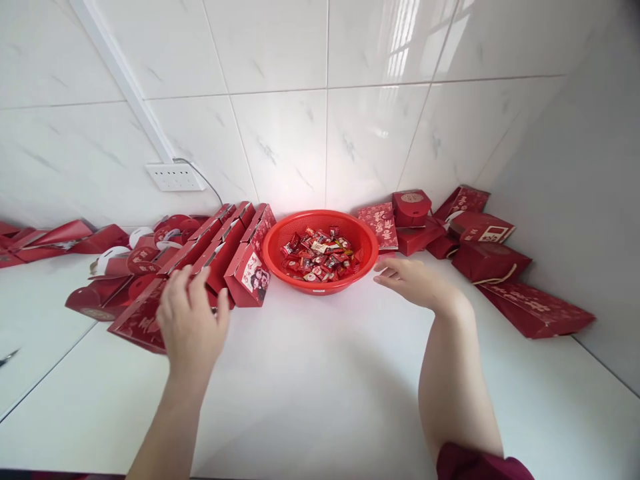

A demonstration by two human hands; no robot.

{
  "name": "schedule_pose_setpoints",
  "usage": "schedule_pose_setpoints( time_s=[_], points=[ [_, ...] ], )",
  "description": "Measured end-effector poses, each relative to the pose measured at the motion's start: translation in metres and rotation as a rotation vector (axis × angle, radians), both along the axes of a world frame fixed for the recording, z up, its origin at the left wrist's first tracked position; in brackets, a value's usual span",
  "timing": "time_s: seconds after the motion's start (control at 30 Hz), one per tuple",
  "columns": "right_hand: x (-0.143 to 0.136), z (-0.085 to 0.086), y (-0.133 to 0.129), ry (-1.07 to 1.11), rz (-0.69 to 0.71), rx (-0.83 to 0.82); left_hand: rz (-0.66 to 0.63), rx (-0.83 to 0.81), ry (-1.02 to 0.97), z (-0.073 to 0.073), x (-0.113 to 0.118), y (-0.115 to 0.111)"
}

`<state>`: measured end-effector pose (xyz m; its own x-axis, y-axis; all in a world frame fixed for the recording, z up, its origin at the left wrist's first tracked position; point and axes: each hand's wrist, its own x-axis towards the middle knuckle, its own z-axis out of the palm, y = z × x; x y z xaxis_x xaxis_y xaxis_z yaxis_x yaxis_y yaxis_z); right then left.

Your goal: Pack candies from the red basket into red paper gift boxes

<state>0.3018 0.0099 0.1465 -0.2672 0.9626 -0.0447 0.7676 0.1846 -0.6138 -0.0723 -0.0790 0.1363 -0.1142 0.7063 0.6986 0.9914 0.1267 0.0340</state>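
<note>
Centrally, a round, bright red perforated plastic basket (320, 289) rests on a smooth white tabletop (325, 380), holding a heap of small red-wrapped candies (323, 255). To its left stand several upright red cardboard boxes (209, 248) in a slanting row; the nearest one to the basket bears a printed picture of two figures. At left of centre, the person's left hand (193, 323) is open, thumb spread from the fingers, in front of these boxes; whether the fingertips touch cardboard cannot be told. Right of centre, the right hand (413, 280) is loosely open, its slightly bent fingers pointing left, just beside the basket's right rim. A pile of red decorated cardboard cartons (483, 257) lies toward the right of the frame, against white marbled wall tiles (280, 127). Upper left, a white socket panel (175, 177) is on the wall.
</note>
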Motion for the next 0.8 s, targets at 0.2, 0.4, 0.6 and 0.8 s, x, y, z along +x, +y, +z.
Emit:
schedule_pose_setpoints(
  time_s=[0.2, 0.4, 0.6, 0.8],
  points=[
    [0.035, -0.044, 0.046, 0.313, -0.277, -0.111, -0.879, -0.508, 0.024, -0.053, 0.083, 0.033],
    [0.041, -0.088, 0.080, 0.610, -0.349, -0.136, -1.115, -0.854, -0.039, -0.120, 0.130, 0.067],
    [0.025, -0.125, 0.103, 0.877, -0.382, -0.118, -1.102, -0.854, -0.091, -0.126, 0.129, 0.075],
    [0.030, -0.130, 0.110, 1.045, -0.455, -0.029, -1.110, -0.867, -0.094, -0.127, 0.126, 0.075]
  ],
)
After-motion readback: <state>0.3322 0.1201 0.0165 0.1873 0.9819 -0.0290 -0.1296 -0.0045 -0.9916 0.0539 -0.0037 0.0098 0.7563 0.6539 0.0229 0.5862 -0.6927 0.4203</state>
